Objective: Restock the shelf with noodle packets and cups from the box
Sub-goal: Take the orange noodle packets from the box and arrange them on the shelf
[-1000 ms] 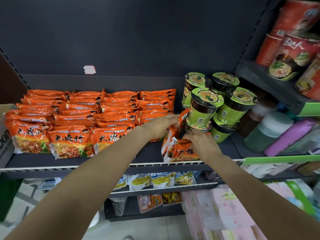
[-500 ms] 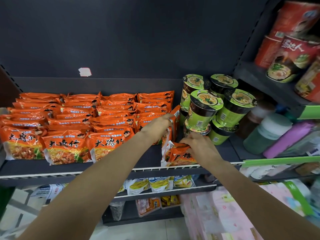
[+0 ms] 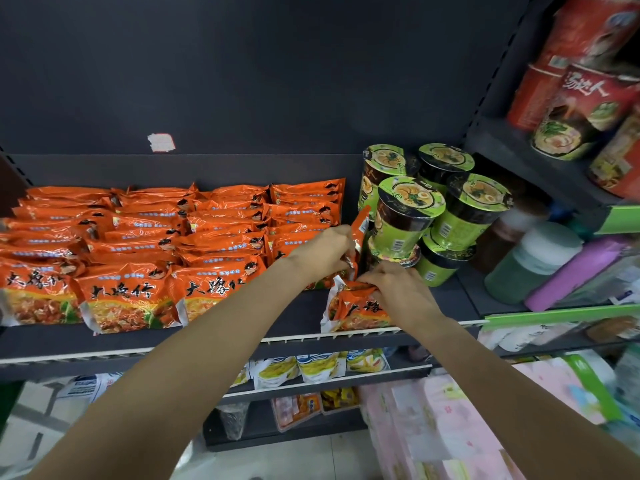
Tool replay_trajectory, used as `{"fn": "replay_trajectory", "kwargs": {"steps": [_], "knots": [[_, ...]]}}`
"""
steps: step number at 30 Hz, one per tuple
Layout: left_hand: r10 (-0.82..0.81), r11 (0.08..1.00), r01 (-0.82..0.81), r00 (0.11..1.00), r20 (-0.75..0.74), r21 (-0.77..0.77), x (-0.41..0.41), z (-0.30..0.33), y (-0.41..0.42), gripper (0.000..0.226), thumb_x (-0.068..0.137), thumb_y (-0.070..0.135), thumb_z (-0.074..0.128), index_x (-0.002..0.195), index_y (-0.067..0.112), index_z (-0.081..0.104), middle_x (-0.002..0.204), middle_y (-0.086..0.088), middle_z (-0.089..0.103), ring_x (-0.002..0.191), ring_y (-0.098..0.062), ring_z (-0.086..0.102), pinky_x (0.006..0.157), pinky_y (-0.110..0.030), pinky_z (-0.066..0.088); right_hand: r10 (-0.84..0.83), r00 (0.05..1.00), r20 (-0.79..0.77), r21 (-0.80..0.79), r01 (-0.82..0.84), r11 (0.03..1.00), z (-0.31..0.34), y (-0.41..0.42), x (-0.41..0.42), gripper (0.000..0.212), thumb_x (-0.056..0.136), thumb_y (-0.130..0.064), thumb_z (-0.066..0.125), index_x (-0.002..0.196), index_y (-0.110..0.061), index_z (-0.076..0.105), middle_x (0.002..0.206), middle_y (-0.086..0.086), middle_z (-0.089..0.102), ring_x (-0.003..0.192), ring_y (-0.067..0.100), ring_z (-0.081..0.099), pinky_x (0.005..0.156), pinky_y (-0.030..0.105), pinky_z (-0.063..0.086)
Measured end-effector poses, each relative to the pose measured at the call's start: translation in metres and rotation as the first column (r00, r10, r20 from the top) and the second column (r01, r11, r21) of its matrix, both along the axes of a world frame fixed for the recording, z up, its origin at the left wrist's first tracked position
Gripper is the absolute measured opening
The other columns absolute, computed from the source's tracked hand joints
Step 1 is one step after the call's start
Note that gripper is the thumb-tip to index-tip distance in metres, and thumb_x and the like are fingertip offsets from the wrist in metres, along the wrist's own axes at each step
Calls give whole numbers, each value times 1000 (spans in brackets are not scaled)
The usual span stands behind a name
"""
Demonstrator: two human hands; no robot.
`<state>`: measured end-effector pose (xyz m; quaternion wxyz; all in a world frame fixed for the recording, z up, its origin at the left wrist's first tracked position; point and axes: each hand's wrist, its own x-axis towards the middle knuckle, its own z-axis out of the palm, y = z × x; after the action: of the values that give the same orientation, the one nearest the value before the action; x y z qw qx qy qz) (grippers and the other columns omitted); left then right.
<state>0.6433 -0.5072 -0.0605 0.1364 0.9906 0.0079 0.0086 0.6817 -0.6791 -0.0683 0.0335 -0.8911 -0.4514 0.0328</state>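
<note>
- Head view: the left hand (image 3: 327, 252) pinches an upright orange packet (image 3: 360, 233), its lower half hidden behind the fingers.
- Right hand (image 3: 398, 292), just beside it, curls over a front packet (image 3: 353, 313) lying at the shelf (image 3: 301, 306) edge; fingertips hidden.
- Green cups (image 3: 407, 216) stand just right of both grips.
- Packet rows (image 3: 173, 244) fill the left, cut off at the frame.
</note>
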Motion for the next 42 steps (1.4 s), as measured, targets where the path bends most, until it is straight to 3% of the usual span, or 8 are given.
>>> {"fn": "replay_trajectory", "kwargs": {"steps": [5,9,12,21,28,32,38,42], "knots": [[-133,991,133,990,-37,-7,-7,2,4,29,81,-14,48,101,2,62,150,-2,35,135,-18,36,100,-23,39,-22,1000,2,0,22,1000,2,-1,-3,44,94,-14,52,133,-33,49,126,-1,48,122,19,44,106,35,30],[-158,979,164,986,-59,119,-11,6,-2,38,82,-10,52,116,5,61,126,-8,58,114,-23,54,93,-34,45,-36,999,2,4,36,999,1,-4,-4,45,93,-12,52,132,-33,50,128,-1,48,122,20,45,106,36,29],[-169,941,156,986,16,299,-15,14,-7,24,86,10,60,108,17,65,112,3,64,107,-16,47,87,-27,33,-33,999,2,12,33,999,-1,-6,-6,46,92,-10,51,131,-34,51,126,-1,48,121,19,44,105,36,30],[-170,916,130,983,74,380,-31,30,-17,24,89,36,57,110,26,64,109,10,65,103,-13,40,85,-29,24,-47,999,25,43,46,998,-5,-15,-13,42,92,-14,54,129,-35,53,126,-3,50,121,19,45,102,36,30],[-124,919,85,989,78,384,-41,29,-23,33,93,31,53,125,29,58,118,7,60,107,-14,40,84,-28,24,-46,999,22,58,44,997,-6,-19,-13,44,90,-14,55,130,-33,52,128,-4,51,123,18,43,106,37,28],[-108,939,55,985,137,341,-43,27,-28,27,92,24,55,117,26,65,116,7,58,112,-16,39,81,-26,19,-55,998,26,89,53,995,-3,-22,-13,47,90,-14,56,132,-32,50,127,-3,52,123,18,44,105,37,29],[-286,852,126,925,249,509,-39,25,-25,12,72,15,73,82,20,72,117,-1,67,132,-30,43,116,-40,7,-67,998,5,75,67,995,-3,-25,-13,43,90,-15,56,130,-33,53,127,-4,49,124,17,42,105,38,29],[-297,843,146,929,222,519,-39,32,-31,20,56,21,85,68,28,72,79,8,71,97,-21,66,95,-33,30,-60,998,22,66,59,996,-3,-27,-14,43,91,-17,55,130,-34,52,128,-4,48,125,17,40,105,37,28]]}}
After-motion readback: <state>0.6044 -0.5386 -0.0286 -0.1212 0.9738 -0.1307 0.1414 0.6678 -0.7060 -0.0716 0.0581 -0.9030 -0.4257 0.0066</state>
